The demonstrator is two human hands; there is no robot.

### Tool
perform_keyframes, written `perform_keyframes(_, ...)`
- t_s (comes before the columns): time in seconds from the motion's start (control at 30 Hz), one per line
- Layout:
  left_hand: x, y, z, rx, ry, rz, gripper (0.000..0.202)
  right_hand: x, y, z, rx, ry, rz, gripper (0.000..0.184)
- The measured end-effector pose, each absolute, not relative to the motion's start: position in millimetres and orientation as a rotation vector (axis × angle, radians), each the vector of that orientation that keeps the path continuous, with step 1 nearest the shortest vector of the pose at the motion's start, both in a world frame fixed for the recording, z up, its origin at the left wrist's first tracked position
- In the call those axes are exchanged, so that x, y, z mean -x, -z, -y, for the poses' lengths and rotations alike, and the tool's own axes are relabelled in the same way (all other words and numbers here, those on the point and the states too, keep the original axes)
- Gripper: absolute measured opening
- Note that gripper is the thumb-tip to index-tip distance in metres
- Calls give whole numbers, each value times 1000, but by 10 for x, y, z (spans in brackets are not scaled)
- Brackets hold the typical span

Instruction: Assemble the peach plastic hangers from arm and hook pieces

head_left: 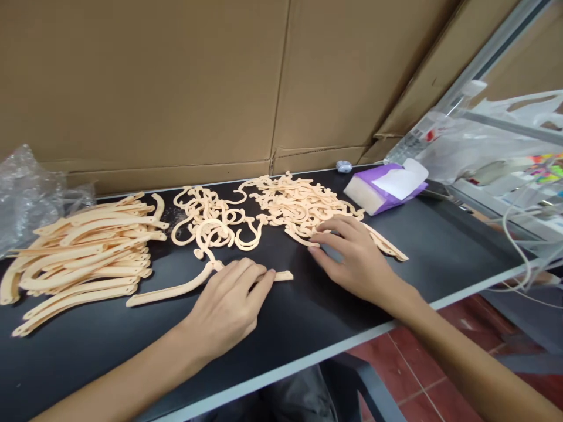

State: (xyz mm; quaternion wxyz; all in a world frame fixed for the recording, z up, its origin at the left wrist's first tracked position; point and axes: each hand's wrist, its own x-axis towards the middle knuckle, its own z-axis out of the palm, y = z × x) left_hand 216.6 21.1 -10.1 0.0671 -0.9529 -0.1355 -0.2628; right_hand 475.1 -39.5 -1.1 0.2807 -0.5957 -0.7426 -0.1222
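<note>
A cream plastic clothes hanger (169,293) lies near the table's front, its hook (211,230) pointing away from me and its two arms spread sideways. My left hand (233,302) is closed over the right arm of this hanger; that arm's end sticks out beyond the fingers. At the near edge of a heap of small cream plastic parts (303,202) is my right hand (352,258). Its fingers are curved and apart, with thumb and index tips close to a curved piece (301,237). Whether they touch it I cannot tell.
Loose hooks (206,211) lie in a smaller pile at the middle. Curved hanger arms (88,246) are stacked at the left, beside clear plastic wrap (30,193). A purple tissue pack (387,184) stands at the back right. Cardboard (176,88) walls the back.
</note>
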Motion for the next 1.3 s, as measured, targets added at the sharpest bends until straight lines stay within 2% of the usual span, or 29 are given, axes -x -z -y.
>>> perform_keyframes(0.37,-2180,76,-192,2846,783,481,26,-4588,143,133,1620,500,2063,15)
perform_keyframes(0.6,-2164,48,-143,2831,750,515,26,-4592,143,156,1539,366,2006,13)
perform_keyframes(0.73,-2141,22,-94,2831,749,542,26,-4602,153,152,1545,431,2000,9)
perform_keyframes(0.93,-2119,32,-62,2810,767,585,19,-4605,192,145,1660,500,1946,12)
perform_keyframes(1.3,-2133,14,-127,2758,757,654,11,-4594,184,154,1573,294,1946,14)
